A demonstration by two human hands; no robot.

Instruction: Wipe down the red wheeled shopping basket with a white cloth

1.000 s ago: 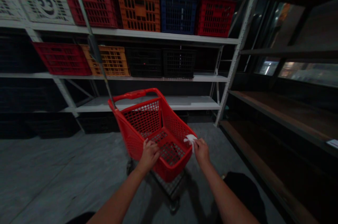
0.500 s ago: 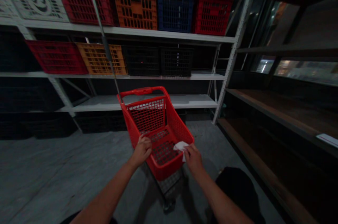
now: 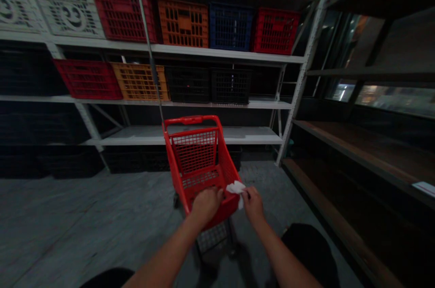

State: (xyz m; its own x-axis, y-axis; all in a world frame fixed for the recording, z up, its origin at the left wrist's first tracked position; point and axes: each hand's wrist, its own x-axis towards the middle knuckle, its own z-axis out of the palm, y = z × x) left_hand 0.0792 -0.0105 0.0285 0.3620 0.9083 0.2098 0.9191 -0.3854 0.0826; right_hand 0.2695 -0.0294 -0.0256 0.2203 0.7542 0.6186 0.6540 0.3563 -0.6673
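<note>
The right hand [image 3: 253, 206] is pinching a white cloth [image 3: 234, 187] between its fingertips at the rim of a red shopping cart [image 3: 176, 175]; the left hand [image 3: 206, 206] is gripping that rim, fingers pressed together; colored crates [image 3: 183, 23] are sitting on white shelves [image 3: 136, 136] beyond.

We are facing a white steel rack whose top shelf [image 3: 176, 49] is carrying white, red [image 3: 122, 12], orange [image 3: 182, 23] and blue [image 3: 231, 26] crates, while the middle shelf [image 3: 217, 105] is holding red, orange and black [image 3: 187, 84] crates. We are seeing a red shopping cart [image 3: 194, 152] standing on the concrete floor [image 3: 68, 220], and a white slip [image 3: 423, 188] lying on a wooden shelf [image 3: 356, 152].
</note>
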